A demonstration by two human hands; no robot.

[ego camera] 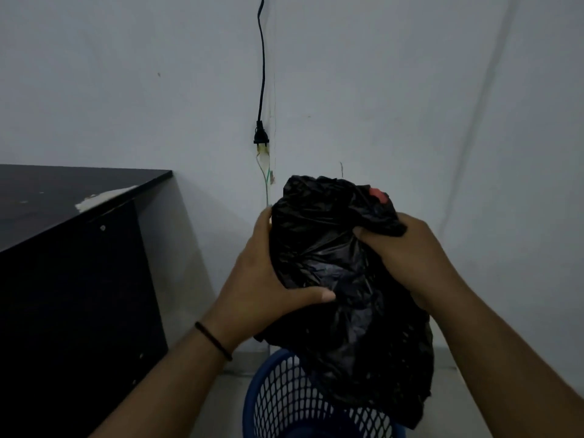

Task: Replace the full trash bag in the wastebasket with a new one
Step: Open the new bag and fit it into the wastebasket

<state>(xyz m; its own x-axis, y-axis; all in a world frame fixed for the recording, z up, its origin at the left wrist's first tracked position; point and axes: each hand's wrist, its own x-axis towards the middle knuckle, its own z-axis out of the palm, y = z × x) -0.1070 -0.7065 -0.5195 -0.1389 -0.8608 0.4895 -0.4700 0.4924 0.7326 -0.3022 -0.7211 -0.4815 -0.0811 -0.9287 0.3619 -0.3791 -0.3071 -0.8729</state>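
Blue mesh wastebasket [284, 403] at bottom edge. Above it, black trash bag [344, 273] held up — left hand [262, 279] clamped on its side, right hand [407, 248] bunching its top. Dark cabinet [72, 248] left; black plug [261, 137] hangs on far wall.

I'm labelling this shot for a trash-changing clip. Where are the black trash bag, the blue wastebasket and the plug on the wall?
black trash bag [341, 263]: head view, crinkled middle of the bag.
blue wastebasket [278, 403]: head view, mesh wall under the rim.
plug [261, 135]: head view, black plug body.
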